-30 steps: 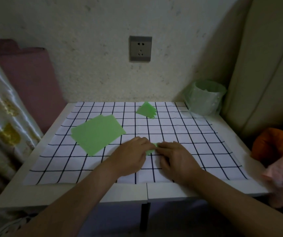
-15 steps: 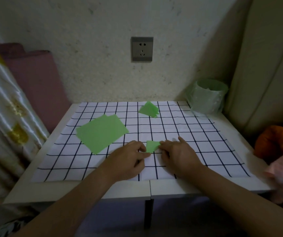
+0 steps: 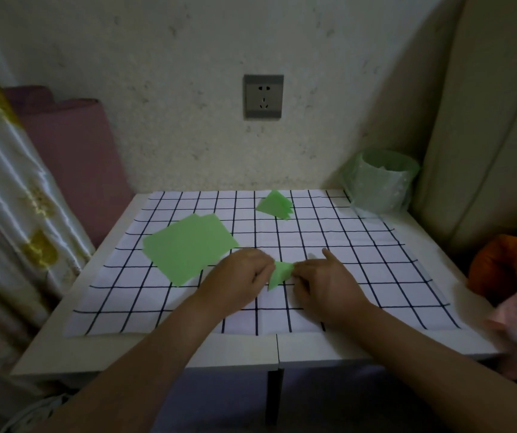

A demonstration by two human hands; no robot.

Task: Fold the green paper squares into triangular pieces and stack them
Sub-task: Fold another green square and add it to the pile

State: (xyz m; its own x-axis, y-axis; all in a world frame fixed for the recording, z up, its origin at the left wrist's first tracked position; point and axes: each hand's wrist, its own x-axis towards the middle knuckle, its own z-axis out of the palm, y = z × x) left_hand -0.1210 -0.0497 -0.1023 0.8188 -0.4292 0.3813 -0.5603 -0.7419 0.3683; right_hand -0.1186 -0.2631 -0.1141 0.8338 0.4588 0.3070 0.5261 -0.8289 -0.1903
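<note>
I see the left hand [image 3: 240, 276] and right hand [image 3: 326, 284] each pinching a small folded green triangle [image 3: 279, 273] mid-table. Its long axis runs one to seven o'clock, with the tip pointing to seven.

Dim, soft focus, edges warped.

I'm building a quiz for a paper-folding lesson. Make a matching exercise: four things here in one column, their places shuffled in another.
Things
1. flat green paper squares
2. pile of folded green paper triangles
3. small folded green paper piece
4. grey wall socket

Places
A. between the left hand and the right hand
B. on the wall above the white table
C. far edge of the checked cloth
D. left part of the checked cloth

Pairs: 1-D, 2-C, 3-A, 4-B
</note>
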